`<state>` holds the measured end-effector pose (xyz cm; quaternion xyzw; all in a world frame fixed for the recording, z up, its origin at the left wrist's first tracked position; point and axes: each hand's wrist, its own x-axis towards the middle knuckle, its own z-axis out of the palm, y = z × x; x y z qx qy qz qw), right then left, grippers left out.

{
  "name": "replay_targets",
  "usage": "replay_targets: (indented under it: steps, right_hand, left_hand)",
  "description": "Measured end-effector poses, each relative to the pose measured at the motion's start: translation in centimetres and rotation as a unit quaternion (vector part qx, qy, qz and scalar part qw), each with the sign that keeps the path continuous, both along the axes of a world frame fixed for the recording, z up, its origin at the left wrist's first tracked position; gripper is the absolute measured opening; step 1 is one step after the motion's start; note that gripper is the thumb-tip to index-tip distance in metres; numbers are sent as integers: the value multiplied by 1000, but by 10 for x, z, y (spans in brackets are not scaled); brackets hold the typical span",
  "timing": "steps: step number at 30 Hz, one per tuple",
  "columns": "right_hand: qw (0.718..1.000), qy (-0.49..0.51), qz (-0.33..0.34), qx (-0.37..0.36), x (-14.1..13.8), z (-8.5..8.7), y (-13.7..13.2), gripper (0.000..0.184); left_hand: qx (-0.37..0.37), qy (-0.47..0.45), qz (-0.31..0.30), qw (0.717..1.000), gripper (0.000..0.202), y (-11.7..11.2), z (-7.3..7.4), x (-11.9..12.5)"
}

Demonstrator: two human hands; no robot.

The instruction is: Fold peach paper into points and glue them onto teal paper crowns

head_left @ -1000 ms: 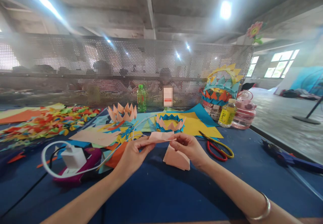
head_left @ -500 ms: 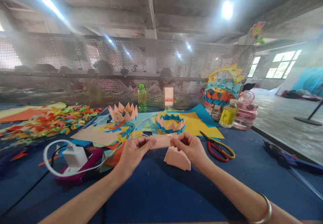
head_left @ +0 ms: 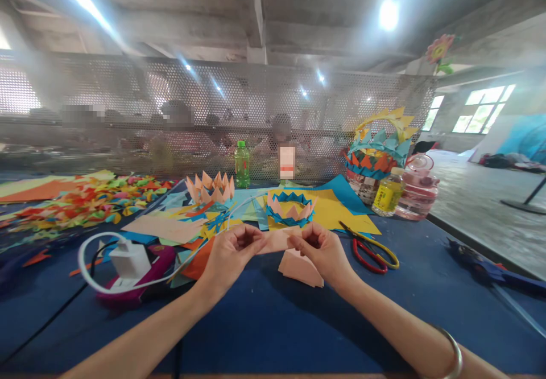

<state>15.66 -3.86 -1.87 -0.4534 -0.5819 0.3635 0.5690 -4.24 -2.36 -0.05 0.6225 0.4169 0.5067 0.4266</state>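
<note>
The left hand and right hand pinch opposite ends of a peach paper strip above the blue surface.

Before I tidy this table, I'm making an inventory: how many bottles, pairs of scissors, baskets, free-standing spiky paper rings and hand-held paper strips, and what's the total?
Bottles: 3 (green bottle, yellow-labelled bottle, pink bottle)
Scissors: 1
Basket: 1
Spiky rings: 2 (peach ring, blue-and-peach ring)
Paper strip: 1, between left hand and right hand
Total: 8

Pale-pink ppr strip, approx. horiz.
</note>
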Motion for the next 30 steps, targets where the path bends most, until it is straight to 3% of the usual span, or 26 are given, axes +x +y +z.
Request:
replay_targets:
  steps: [7,17,22,27,30]
  right_hand:
    - [999,29,15,-10,0,0,0,44]
    - [998,39,42,-24,1,1,1,52]
    - [997,-5,65,-34,3,4,0,40]
    - [998,-10,51,-30,2,4,-2,40]
    - [998,-29,47,-25,1,3,-3,39]
  left_hand:
    - [7,-27,-2,1000,37,-3,5,3]
    - [25,-23,-25,999,33,-3,2,2]
    - [25,-11,-24,999,32,-5,6,2]
    - [-11,-16,-38,999,37,-8,8,2]
    - [-69,-41,-75,994,42,-8,6,1]
